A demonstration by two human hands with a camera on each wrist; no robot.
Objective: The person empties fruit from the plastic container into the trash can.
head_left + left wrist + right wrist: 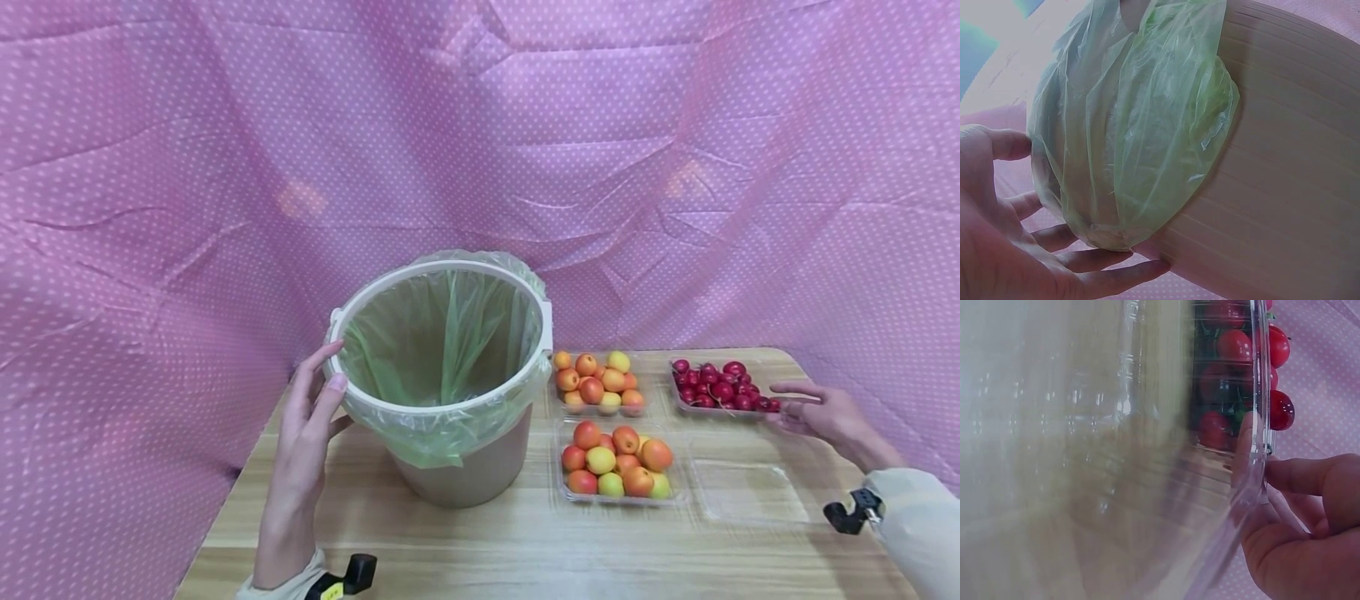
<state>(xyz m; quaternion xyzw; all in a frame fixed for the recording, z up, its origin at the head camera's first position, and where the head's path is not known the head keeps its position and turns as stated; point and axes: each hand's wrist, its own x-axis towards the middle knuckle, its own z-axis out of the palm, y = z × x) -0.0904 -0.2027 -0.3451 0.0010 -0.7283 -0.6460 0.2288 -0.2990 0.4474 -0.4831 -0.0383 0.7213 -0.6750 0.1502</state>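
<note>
On the left, a bin lined with a thin green plastic bag leans toward me. My left hand is at its left rim, with fingertips against it. The left wrist view shows that hand with spread, fairly straight fingers along the bag-covered edge. At the far right, my right hand is at the end of a clear plastic box of cherries. In the right wrist view, the right hand's fingers lie on both sides of the box's clear rim, pinching it beside the red cherries.
Two clear boxes of small orange, red and yellow fruits stand one behind the other, right of the bin. An empty clear box lies in front of the cherries. The wooden table is enclosed by a pink dotted cloth.
</note>
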